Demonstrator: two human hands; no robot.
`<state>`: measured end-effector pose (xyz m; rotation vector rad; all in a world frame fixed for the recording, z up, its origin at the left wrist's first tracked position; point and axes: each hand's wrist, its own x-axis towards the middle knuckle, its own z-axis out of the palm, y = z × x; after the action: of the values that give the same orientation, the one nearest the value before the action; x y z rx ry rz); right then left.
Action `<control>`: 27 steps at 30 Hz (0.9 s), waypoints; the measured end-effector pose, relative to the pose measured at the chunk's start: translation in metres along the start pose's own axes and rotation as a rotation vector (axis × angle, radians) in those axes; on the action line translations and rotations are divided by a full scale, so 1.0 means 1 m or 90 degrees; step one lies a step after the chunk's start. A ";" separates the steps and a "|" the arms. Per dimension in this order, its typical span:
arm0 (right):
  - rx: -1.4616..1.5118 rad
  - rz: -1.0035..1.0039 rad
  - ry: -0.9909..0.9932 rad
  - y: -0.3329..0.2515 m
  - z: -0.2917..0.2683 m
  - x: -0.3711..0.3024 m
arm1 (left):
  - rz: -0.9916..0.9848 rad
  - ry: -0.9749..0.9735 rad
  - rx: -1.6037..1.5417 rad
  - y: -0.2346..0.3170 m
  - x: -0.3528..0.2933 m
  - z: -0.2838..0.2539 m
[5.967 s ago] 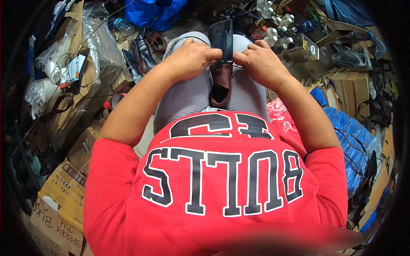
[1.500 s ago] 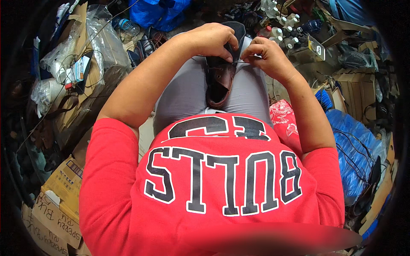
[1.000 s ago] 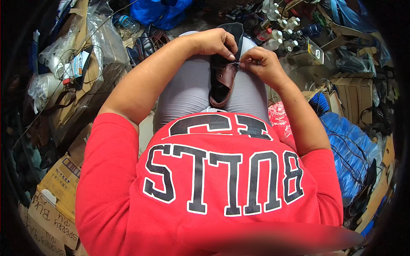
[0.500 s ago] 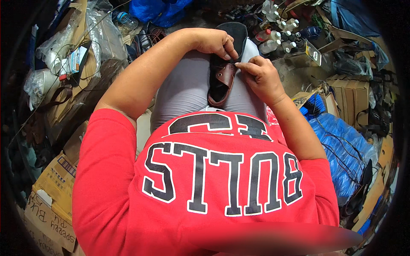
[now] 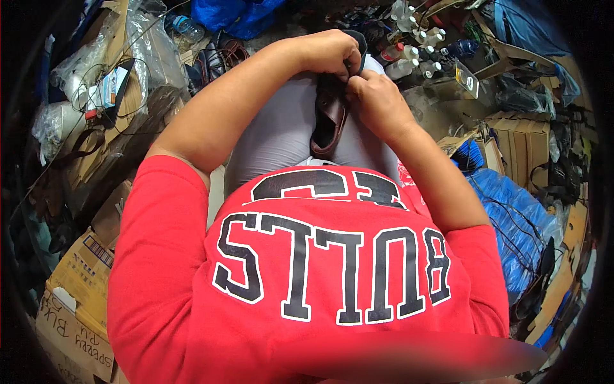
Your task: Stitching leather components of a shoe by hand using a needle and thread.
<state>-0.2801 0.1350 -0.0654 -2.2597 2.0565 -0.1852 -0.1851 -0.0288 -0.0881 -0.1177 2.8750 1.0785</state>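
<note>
A dark brown leather shoe (image 5: 330,121) rests between my grey-clad thighs, its open heel end toward me and a metal eyelet on its side. My left hand (image 5: 334,54) is closed with bent fingers over the far part of the shoe; what they pinch is hidden. Meeting it there, my right hand (image 5: 381,104) is closed with its thumb and fingers on the shoe's right edge. Part of a black flat piece (image 5: 359,42) shows behind my left fingers, beyond the shoe.
Several capped bottles (image 5: 416,54) stand beyond my right knee. Flattened cardboard (image 5: 521,144) and a blue plastic-wrapped bundle (image 5: 511,217) lie to my right. Clear plastic bags (image 5: 150,48) and a yellow-brown carton (image 5: 83,275) are on the left; a blue bag (image 5: 233,16) lies ahead.
Both hands have drawn together over the far part of the shoe. My left hand has shifted slightly forward, and the right has moved forward and left, its fingers now more curled.
</note>
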 end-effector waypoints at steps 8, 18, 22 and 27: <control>0.717 0.266 0.027 0.042 0.013 -0.023 | -0.083 0.436 0.023 0.023 -0.071 0.027; 1.167 0.435 0.428 0.087 0.055 -0.021 | -0.512 0.112 -0.201 -0.003 -0.174 -0.021; 1.721 0.318 0.308 0.084 0.055 -0.023 | -0.289 0.503 -0.645 0.015 -0.139 -0.014; 1.638 0.319 0.164 0.076 0.044 -0.033 | -0.146 0.689 -1.265 0.001 -0.111 0.010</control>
<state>-0.3521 0.1598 -0.1205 -0.0406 0.5691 -1.6146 -0.0740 -0.0161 -0.0841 -1.1975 0.5406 3.7116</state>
